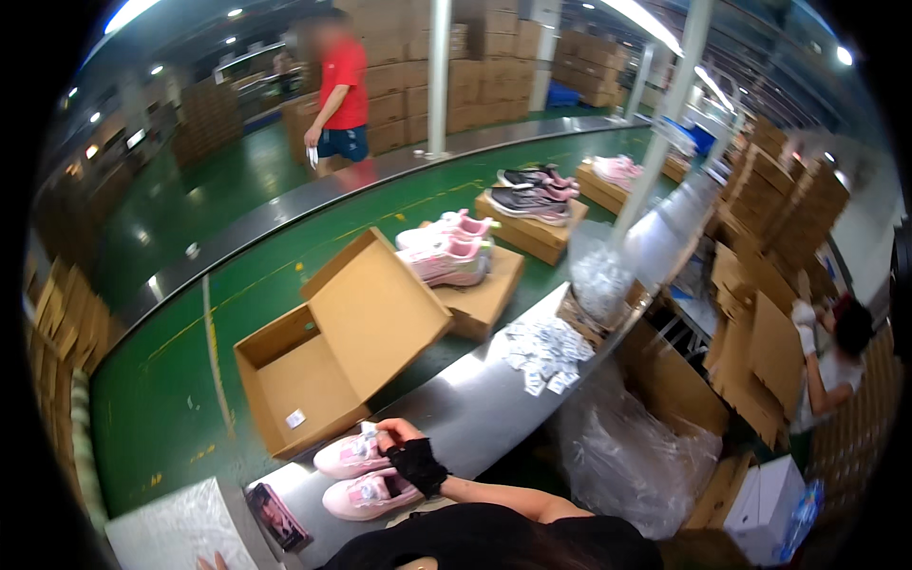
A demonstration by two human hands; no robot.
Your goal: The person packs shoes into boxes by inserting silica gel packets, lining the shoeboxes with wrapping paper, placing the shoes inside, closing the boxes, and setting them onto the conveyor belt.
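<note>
A pair of pink sneakers lies side by side on the metal ledge in front of me. My right hand (pixel 413 459), in a black fingerless glove, is closed over the opening of the far sneaker (pixel 344 458). A small white packet (pixel 368 429) shows at its fingertips. Just below the wrist is the near sneaker (pixel 359 498), with white stuffing or paper inside. Only the fingertips of my left hand (pixel 213 561) show, spread flat on a stack of white paper (pixel 171 528). An open cardboard shoebox (pixel 299 380) stands beyond the sneakers, with one white packet inside.
A heap of white packets (pixel 548 353) lies on the metal ledge (pixel 456 399). Along the green conveyor (pixel 180 380), more sneakers (pixel 445 249) sit on closed boxes. A phone-sized picture card (pixel 276 516) lies near the paper. Right are a plastic-lined carton (pixel 636 446) and a co-worker (pixel 841 351).
</note>
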